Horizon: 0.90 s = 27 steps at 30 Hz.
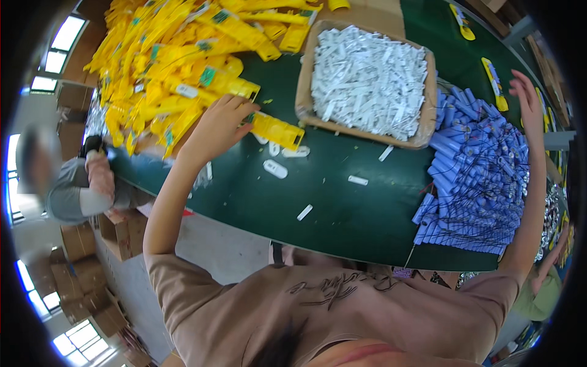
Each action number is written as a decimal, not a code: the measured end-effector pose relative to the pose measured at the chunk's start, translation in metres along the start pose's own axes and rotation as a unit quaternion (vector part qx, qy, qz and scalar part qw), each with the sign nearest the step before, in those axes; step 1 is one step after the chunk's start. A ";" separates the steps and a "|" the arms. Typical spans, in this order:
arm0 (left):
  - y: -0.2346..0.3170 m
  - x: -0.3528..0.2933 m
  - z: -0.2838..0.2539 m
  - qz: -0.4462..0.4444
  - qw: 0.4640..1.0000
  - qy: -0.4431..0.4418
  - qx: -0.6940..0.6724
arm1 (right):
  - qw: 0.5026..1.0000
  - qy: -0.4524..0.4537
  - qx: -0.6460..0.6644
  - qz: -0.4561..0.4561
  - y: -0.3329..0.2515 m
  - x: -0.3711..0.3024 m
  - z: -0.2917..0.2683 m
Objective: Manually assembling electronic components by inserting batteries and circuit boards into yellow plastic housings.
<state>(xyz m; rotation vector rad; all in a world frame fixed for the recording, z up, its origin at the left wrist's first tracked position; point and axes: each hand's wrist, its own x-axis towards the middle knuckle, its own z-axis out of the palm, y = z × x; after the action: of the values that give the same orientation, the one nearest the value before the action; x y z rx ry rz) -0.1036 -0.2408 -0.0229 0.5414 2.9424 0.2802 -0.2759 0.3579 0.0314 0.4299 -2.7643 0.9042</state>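
My left hand (pixel 221 124) pinches the near end of a yellow plastic casing (pixel 278 130) between thumb and fingers, just above the green tabletop. Behind it rises a large heap of similar yellow casings (pixel 177 67), some with green pieces in them. Stretched out to the far right, my right hand (pixel 527 101) has its fingers apart and holds nothing. Close by its fingertips lies a yellow piece with a blue-and-white middle (pixel 494 84). Blue cylindrical cells with dark wires (pixel 474 177) are piled beside my right forearm.
A cardboard tray (pixel 299 92) full of small white strips stands mid-table. Loose white oval pieces (pixel 276 169) and single strips (pixel 358 180) lie on the green table (pixel 263 205). Another yellow piece (pixel 463 23) lies at the far right. A person (pixel 79 183) sits at left near cardboard boxes (pixel 122 235).
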 end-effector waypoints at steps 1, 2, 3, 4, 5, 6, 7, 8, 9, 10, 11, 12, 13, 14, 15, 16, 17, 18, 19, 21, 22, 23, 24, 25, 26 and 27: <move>0.001 -0.002 -0.001 0.032 0.998 0.044 0.024 | 1.000 0.009 0.004 -0.029 -0.024 -0.020 -0.003; 0.000 -0.006 -0.001 0.062 0.993 0.088 0.049 | 0.999 0.005 0.008 -0.032 -0.045 -0.037 0.000; -0.001 -0.009 -0.002 0.082 0.988 0.118 0.057 | 0.999 0.006 0.032 -0.033 -0.067 -0.054 0.000; 0.000 -0.014 -0.002 0.082 0.988 0.120 0.058 | 0.998 0.008 0.055 -0.033 -0.088 -0.070 0.000; 0.001 -0.024 0.001 0.031 0.992 0.117 0.036 | 0.997 0.001 0.067 -0.042 -0.099 -0.077 0.015; 0.001 -0.026 0.002 -0.001 0.993 0.121 0.005 | 0.994 -0.020 0.101 -0.037 -0.117 -0.092 0.019; 0.005 -0.026 -0.002 0.008 0.992 0.124 0.003 | 0.990 -0.039 0.134 -0.029 -0.136 -0.107 0.021; 0.013 -0.026 -0.007 0.010 0.992 0.123 -0.008 | 0.987 -0.062 0.151 -0.004 -0.156 -0.120 0.026; 0.020 -0.028 -0.013 0.012 0.992 0.122 -0.018 | 0.982 -0.083 0.168 0.021 -0.179 -0.130 0.033; 0.028 -0.029 -0.017 0.017 0.992 0.123 -0.019 | 0.983 -0.105 0.146 -0.034 -0.196 -0.135 0.044; 0.037 -0.030 -0.021 0.035 0.988 0.137 -0.065 | 0.981 -0.125 0.122 -0.087 -0.213 -0.138 0.056; 0.046 -0.028 -0.025 0.055 0.981 0.150 -0.112 | 0.975 -0.134 0.119 -0.132 -0.226 -0.137 0.068; 0.057 -0.025 -0.033 0.064 0.980 0.149 -0.112 | 0.968 -0.140 0.115 -0.175 -0.238 -0.134 0.080; 0.067 -0.023 -0.038 0.054 0.971 0.141 -0.185 | 0.963 -0.128 0.171 -0.167 -0.249 -0.130 0.096; 0.077 -0.019 -0.040 0.047 0.956 0.131 -0.258 | 0.955 -0.112 0.225 -0.157 -0.258 -0.126 0.109; 0.085 -0.015 -0.038 0.053 0.956 0.132 -0.257 | 0.957 -0.107 0.222 -0.156 -0.265 -0.123 0.119; 0.092 -0.008 -0.032 0.085 0.932 0.187 -0.300 | 0.926 -0.129 0.339 -0.108 -0.270 -0.119 0.126; 0.100 -0.002 -0.027 0.116 0.901 0.240 -0.343 | 0.878 -0.148 0.451 -0.060 -0.273 -0.116 0.129; 0.109 -0.001 -0.023 0.112 0.893 0.243 -0.363 | 0.880 -0.142 0.449 -0.059 -0.274 -0.112 0.130; 0.120 0.002 -0.028 0.154 0.898 0.202 -0.359 | 0.866 -0.105 0.488 -0.032 -0.272 -0.107 0.127; 0.123 0.000 -0.029 0.187 0.903 0.161 -0.353 | 0.867 -0.101 0.487 -0.030 -0.271 -0.105 0.123; 0.119 0.005 -0.020 0.218 0.855 0.118 -0.455 | 0.880 -0.112 0.455 -0.074 -0.272 -0.102 0.117; 0.122 0.006 -0.017 0.222 0.854 0.114 -0.456 | 0.891 -0.123 0.422 -0.117 -0.272 -0.102 0.111; 0.127 0.007 -0.014 0.205 0.836 0.061 -0.505 | 0.897 -0.107 0.413 -0.114 -0.274 -0.104 0.108; 0.131 0.008 -0.013 0.187 0.814 0.007 -0.549 | 0.898 -0.103 0.412 -0.112 -0.274 -0.108 0.107; 0.133 0.007 -0.012 0.203 0.808 0.012 -0.553 | 0.877 -0.097 0.459 -0.105 -0.273 -0.113 0.106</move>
<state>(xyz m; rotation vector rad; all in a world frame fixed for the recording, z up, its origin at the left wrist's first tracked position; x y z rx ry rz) -0.0675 -0.1181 0.0151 0.8889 2.0468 1.8425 -0.0890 0.1075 0.0648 0.9696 -2.1706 2.1649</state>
